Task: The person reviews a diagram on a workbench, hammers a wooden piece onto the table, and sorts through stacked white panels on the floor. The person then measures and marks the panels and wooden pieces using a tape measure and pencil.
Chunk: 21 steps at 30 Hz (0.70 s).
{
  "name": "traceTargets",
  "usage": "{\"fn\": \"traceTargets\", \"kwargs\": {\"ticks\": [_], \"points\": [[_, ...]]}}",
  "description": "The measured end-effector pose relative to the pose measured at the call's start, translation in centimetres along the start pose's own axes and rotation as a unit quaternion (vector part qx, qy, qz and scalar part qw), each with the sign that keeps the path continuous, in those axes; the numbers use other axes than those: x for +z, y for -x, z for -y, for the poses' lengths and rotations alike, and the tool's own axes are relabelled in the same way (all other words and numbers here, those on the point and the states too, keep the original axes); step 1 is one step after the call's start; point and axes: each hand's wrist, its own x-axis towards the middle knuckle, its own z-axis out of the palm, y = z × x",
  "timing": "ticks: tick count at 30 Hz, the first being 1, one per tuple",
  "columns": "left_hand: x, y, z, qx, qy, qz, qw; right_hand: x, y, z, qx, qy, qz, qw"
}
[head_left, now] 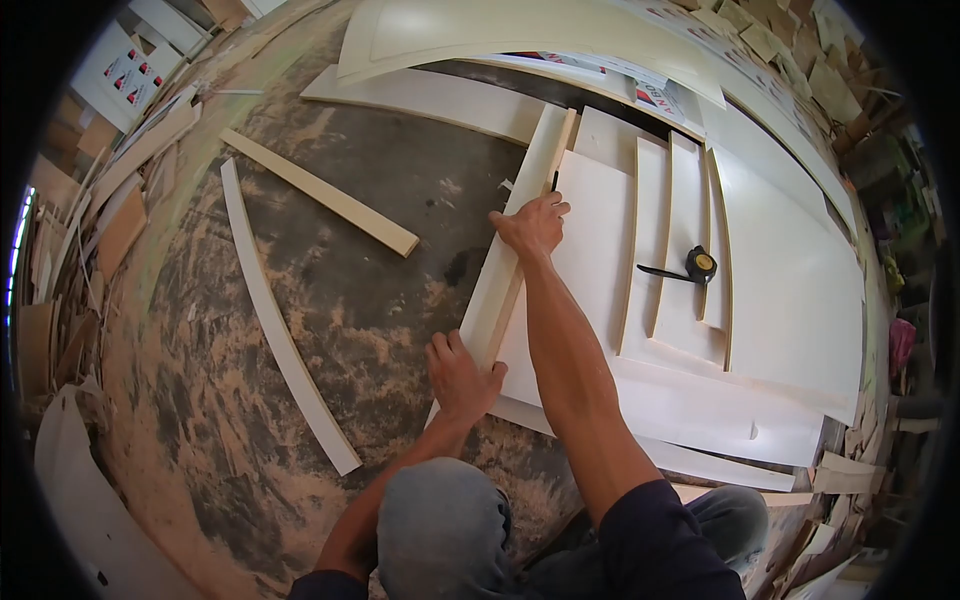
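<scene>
A long white board strip (522, 190) with a tan wooden edge lies at a slant over larger white panels (590, 215). Near its lower end, my left hand (462, 382) is closed around it, with the fingers on one side and the thumb on the other. Farther up, my right hand (536, 224) spans the same strip, gripping it across its width. A thin dark pen-like stick (555, 181) pokes out by my right fingers; its lower part is hidden. To the right, a black and yellow tape measure (700, 264) rests on narrow white strips (682, 215).
On the dusty floor (350, 330) at left lie a curved white strip (283, 325) and a tan wooden strip (325, 192). Large white sheets (530, 35) lie at the back. Wood offcuts (125, 230) are piled along the left side. My knees are close below my hands.
</scene>
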Motion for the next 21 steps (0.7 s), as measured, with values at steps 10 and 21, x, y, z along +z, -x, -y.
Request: {"fn": "traceTargets", "kwargs": {"ticks": [10,21], "points": [[0.3,-0.6,-0.6,-0.028,-0.036,0.009,0.999,0.5,0.3,-0.1,0.002,0.008,-0.006,1.0],[-0.1,-0.8,-1.1,-0.021,-0.043,0.011,0.999,0.0,0.8,0.1,0.0,0.01,-0.019,1.0]]}}
